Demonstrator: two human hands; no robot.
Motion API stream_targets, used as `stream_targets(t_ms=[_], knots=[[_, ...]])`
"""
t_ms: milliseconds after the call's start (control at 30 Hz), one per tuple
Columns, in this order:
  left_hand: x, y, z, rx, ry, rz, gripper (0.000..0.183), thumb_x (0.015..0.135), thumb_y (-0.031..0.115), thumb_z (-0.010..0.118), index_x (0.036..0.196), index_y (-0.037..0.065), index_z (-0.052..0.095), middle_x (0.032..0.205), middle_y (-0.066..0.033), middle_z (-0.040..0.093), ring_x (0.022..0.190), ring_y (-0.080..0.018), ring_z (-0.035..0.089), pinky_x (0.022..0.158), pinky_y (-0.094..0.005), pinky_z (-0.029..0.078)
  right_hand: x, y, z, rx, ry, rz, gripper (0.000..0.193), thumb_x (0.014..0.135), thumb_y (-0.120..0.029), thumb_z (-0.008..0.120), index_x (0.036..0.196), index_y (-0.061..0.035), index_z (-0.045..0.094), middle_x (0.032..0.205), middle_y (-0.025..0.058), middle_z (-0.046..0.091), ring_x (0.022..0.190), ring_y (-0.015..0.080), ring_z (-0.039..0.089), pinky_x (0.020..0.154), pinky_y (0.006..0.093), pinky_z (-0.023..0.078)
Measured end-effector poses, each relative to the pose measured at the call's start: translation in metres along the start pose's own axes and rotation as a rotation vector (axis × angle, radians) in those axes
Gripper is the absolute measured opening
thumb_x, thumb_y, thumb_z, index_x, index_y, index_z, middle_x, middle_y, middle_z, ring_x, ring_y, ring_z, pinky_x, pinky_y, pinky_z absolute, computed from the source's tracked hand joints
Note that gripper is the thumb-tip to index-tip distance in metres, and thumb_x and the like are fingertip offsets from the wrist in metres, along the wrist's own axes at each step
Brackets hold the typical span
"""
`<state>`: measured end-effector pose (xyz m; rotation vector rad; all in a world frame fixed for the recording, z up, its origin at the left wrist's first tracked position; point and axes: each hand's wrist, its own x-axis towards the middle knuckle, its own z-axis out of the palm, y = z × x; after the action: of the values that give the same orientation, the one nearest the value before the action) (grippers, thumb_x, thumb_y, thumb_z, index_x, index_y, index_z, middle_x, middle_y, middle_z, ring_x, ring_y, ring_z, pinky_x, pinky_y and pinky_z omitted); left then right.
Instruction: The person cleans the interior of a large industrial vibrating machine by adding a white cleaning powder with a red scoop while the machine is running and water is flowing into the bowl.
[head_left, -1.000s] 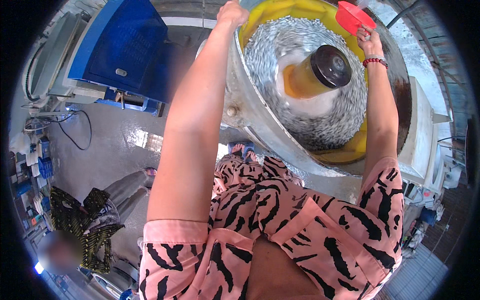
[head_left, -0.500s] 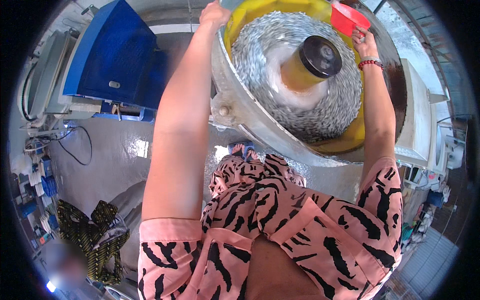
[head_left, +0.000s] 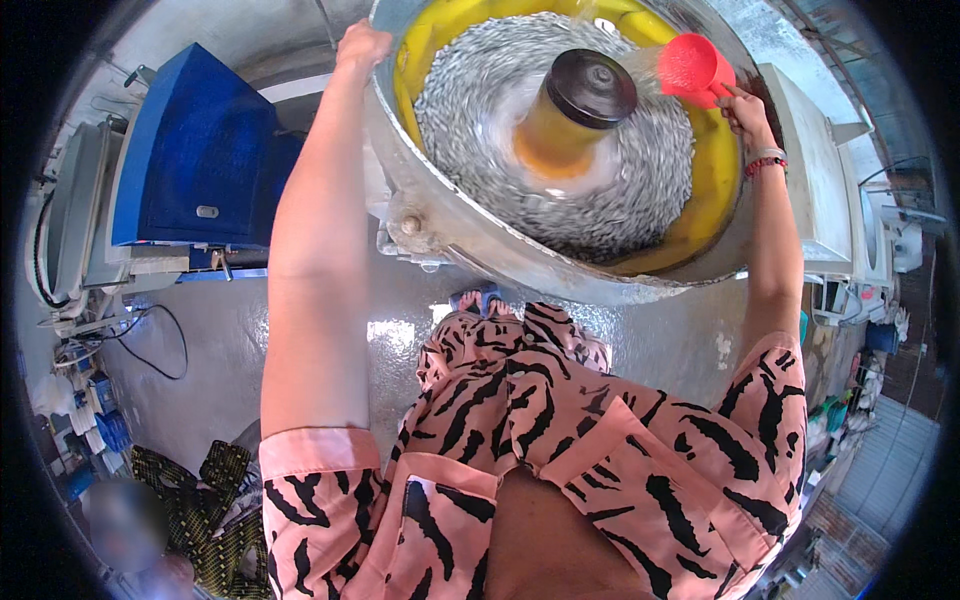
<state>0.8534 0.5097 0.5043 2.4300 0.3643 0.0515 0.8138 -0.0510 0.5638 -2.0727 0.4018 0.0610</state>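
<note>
A big round metal finishing machine bowl (head_left: 470, 240) with a yellow lining stands in front of me. Small grey-white pieces (head_left: 480, 150), blurred by motion, circle in it around a yellow centre column with a black cap (head_left: 592, 90). My left hand (head_left: 362, 45) is closed on the bowl's left rim, its fingertips partly hidden. Over the right side of the bowl, my right hand (head_left: 748, 115) grips the handle of a red plastic dipper (head_left: 690, 68). The dipper is tipped toward the column, and liquid streams from its mouth onto the pieces.
A blue metal cabinet (head_left: 200, 160) stands left of the bowl, with a black cable (head_left: 150, 375) on the wet floor (head_left: 240, 340) below. A grey-white metal housing (head_left: 810, 180) is close on the right. Someone in black-and-yellow patterned clothing (head_left: 200, 510) is at the lower left.
The red dipper has tilted over toward the column, and liquid now pours from it. My left hand keeps to the rim. Bowl and cabinet appear shifted left in view.
</note>
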Motion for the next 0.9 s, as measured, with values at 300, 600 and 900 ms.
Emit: stream_targets(t_ms=[300, 600, 900], knots=[[0.035, -0.041, 0.012, -0.152, 0.099, 0.087, 0.04, 0.067, 0.003, 0.051, 0.107, 0.001, 0.05, 0.089, -0.0141, 0.06, 0.076, -0.022, 0.059, 0.065, -0.0367, 0.048, -0.035, -0.035, -0.026, -0.45, -0.167, -0.423, 0.046, 0.065, -0.008, 0.057, 0.111, -0.0089, 0.058, 0.057, -0.0051, 0.048, 0.042, 0.0038, 0.035, 0.038, 0.0191, 0.027], [0.016, -0.01, 0.008, 0.025, 0.045, 0.034, 0.048, 0.064, 0.017, 0.052, 0.11, 0.005, 0.053, 0.107, -0.0183, 0.056, 0.102, -0.0309, 0.053, 0.087, -0.0355, 0.041, 0.049, -0.07, 0.033, 0.406, -0.323, 0.024, 0.012, 0.078, -0.014, 0.056, 0.073, -0.0059, 0.048, 0.057, -0.001, 0.043, 0.037, 0.0032, 0.028, 0.032, 0.0177, 0.018], [-0.023, 0.018, 0.0, 0.015, 0.097, -0.032, 0.048, 0.068, 0.018, 0.047, 0.115, 0.009, 0.049, 0.116, -0.0138, 0.052, 0.109, -0.0303, 0.048, 0.09, -0.0377, 0.039, 0.086, -0.085, 0.122, 0.963, -0.515, 0.241, 0.006, 0.084, -0.007, 0.046, 0.084, -0.006, 0.04, 0.06, 0.0031, 0.041, 0.039, 0.0059, 0.031, 0.03, 0.0188, 0.02]])
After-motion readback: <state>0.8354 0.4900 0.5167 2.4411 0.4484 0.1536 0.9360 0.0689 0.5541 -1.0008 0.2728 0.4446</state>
